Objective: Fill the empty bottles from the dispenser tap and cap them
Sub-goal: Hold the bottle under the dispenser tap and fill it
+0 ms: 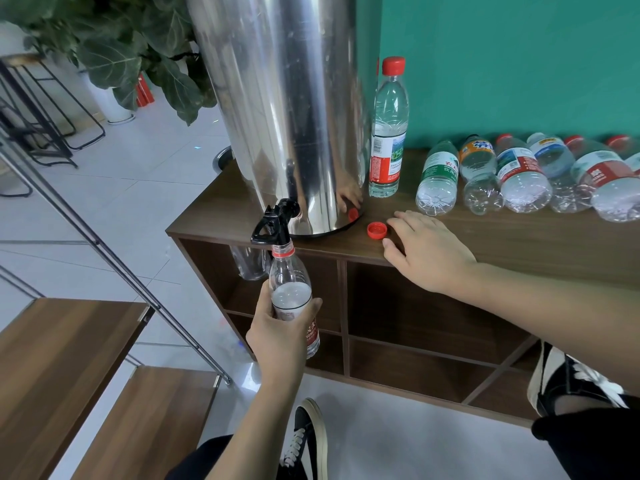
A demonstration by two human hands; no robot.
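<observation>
Bottle under tap: clear plastic bottle with a red-and-white label (294,299), uncapped, red neck ring, held upright with its mouth just below the black plastic dispenser tap (273,221); water level stands near the top of the label.
Left hand: left hand (280,336) wraps thumb and fingers round the lower body of the bottle under the tap, in front of the cabinet edge.
Right hand: right hand (426,249) lies palm down on the cabinet top with fingers spread and straight, grasping nothing; fingertips just beside the loose cap, contact cannot be told.
Loose cap: red screw cap (377,230), open side up, on the cabinet top between the dispenser base and the right hand.
Dispenser: tall polished stainless-steel cylindrical dispenser (287,109) at the left end of the cabinet top; its wall reflects the cap and the hand.
Filled bottle: clear plastic bottle with red cap (388,133), upright, just right of the dispenser, apparently full.
Empty bottles: row of clear plastic bottles lying on their sides (519,174) along the teal wall (502,64), several with red caps.
Cabinet: dark wood-grain cabinet with open compartments (485,237); another clear bottle (249,263) in the upper left compartment.
Surroundings: green potted plant (121,46) behind the dispenser; black-and-white shoe (308,441) on the floor.
</observation>
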